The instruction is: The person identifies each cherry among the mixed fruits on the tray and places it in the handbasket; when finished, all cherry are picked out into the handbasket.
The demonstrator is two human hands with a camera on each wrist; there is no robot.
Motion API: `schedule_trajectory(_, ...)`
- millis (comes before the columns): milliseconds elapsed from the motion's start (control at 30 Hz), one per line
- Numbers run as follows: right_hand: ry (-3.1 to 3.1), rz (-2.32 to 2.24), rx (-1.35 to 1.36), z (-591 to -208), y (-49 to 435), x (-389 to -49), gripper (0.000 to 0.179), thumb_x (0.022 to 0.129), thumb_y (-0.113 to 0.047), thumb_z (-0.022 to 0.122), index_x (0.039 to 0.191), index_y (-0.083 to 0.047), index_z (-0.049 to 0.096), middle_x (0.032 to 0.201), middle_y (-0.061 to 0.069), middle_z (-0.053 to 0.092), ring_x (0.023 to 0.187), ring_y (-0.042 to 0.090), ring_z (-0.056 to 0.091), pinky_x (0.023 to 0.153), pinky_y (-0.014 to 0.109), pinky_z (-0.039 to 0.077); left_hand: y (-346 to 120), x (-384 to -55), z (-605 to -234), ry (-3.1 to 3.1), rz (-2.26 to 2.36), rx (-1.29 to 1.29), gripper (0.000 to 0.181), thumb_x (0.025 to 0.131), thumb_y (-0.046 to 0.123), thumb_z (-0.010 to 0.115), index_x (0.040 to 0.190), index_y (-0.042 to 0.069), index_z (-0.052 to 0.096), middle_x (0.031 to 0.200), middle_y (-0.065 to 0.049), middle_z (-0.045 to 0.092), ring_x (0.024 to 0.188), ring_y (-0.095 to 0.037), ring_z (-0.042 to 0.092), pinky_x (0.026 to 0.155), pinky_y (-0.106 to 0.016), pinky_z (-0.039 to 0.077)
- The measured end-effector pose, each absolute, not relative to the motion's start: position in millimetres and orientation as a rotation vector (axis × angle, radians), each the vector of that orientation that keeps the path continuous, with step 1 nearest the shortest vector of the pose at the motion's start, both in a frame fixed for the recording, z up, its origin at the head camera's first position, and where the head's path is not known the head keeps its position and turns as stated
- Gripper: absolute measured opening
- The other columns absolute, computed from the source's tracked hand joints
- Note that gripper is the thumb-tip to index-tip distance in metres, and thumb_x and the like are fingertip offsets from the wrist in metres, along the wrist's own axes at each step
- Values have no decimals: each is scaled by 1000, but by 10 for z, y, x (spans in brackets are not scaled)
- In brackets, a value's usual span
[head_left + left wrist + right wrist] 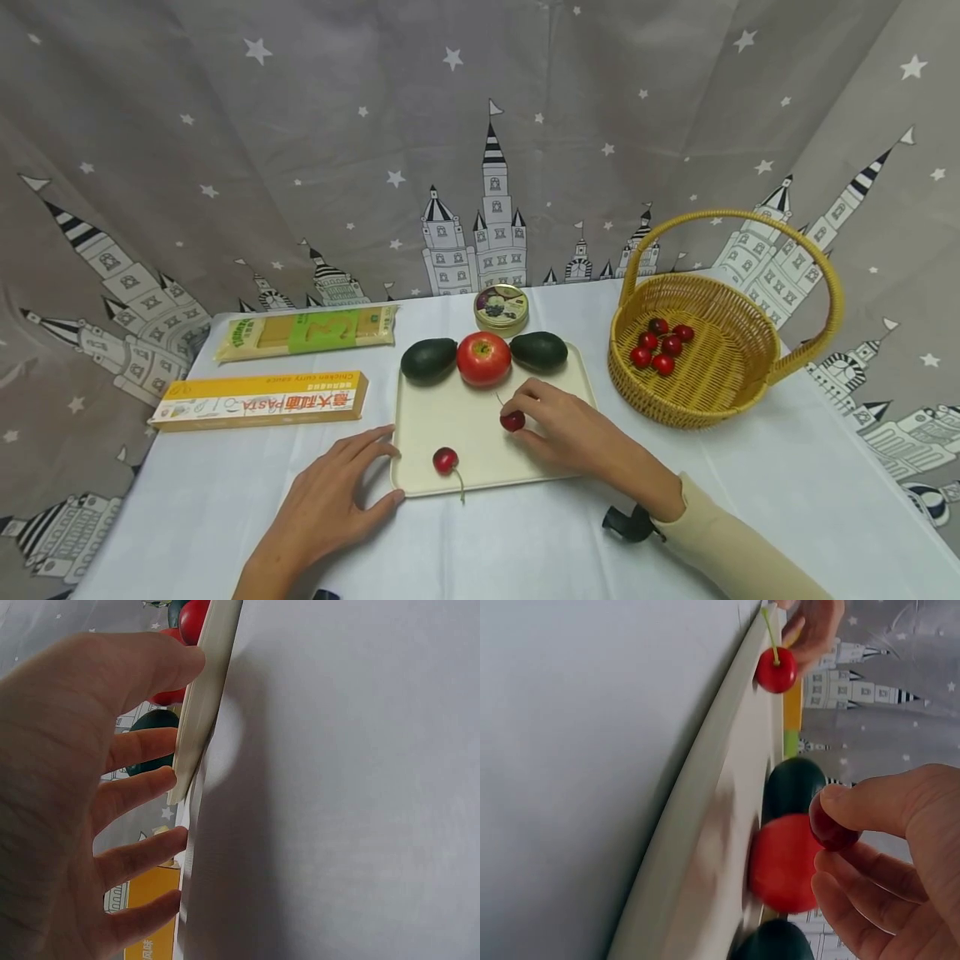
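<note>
A dark red cherry (832, 827) is pinched between the thumb and fingers of my right hand (558, 425), over the right part of a cream tray (431, 417). Another cherry (445, 461), its stem pointing toward me, lies near the tray's front edge. My left hand (333, 492) rests at the tray's left front corner, fingers spread, with thumb and fingertips right at the rim. Along the tray's back sit a red tomato (483, 359) and, on either side of it, two dark green avocados (429, 361).
To the right stands a yellow wicker basket (697, 400) with a tall handle and several cherries (663, 364) inside. A round tin (501, 310) is behind the tray. At the left lie a pasta box (262, 402) and a green-labelled noodle packet (307, 331).
</note>
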State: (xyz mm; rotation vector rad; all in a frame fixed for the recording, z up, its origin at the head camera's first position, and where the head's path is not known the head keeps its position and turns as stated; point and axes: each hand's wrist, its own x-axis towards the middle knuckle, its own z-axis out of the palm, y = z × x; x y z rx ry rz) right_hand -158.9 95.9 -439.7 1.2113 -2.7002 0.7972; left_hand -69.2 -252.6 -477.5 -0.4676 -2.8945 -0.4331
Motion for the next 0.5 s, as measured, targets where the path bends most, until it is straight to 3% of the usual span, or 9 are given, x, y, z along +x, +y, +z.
schedule_trajectory(500, -2648, 747, 1109, -4310, 1375, -1651, 33, 85, -6, 92, 112, -14, 75, 112, 0, 66, 95, 15, 71, 84, 31, 62, -2524, -695, -4788, -2897, -434, -460, 44, 83, 49, 89, 119, 30, 71, 152, 5, 63, 133, -24, 63, 98, -52, 58)
